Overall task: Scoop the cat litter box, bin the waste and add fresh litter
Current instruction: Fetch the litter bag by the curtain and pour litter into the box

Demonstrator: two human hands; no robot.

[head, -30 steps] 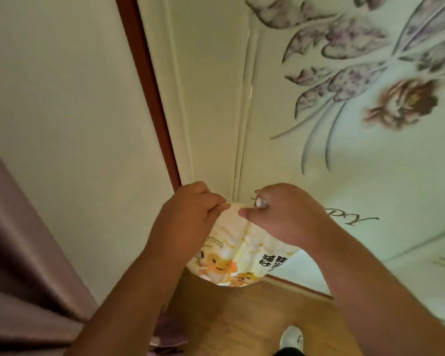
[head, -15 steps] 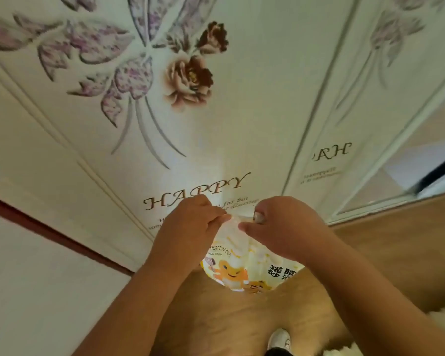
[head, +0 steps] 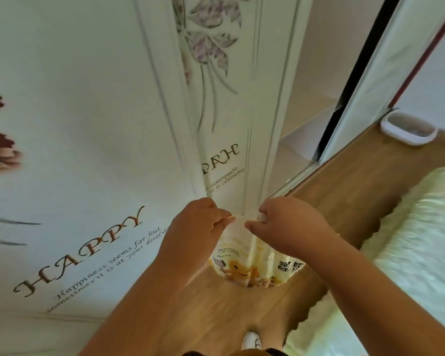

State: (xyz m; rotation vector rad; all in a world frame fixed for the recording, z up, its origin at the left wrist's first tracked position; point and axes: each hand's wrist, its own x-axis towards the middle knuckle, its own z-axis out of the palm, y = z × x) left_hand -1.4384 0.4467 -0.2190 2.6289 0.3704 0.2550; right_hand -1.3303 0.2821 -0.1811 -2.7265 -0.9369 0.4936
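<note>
View swung right; both hands (head: 244,224) still pinch the litter bag (head: 252,263) top.

— Surface?
— Wooden floor (head: 344,191), light brown planks.
— Items lying on it?
— One pale shaggy rug (head: 409,253), at right. One white tray (head: 407,134), far right corner by the wall. One white shoe (head: 251,340), bottom edge.

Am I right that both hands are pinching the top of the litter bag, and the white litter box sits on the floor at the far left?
Not quite. The left hand and right hand do pinch the top of the litter bag, but the head view shows the white litter box on the floor at the far right, not the left.
</note>
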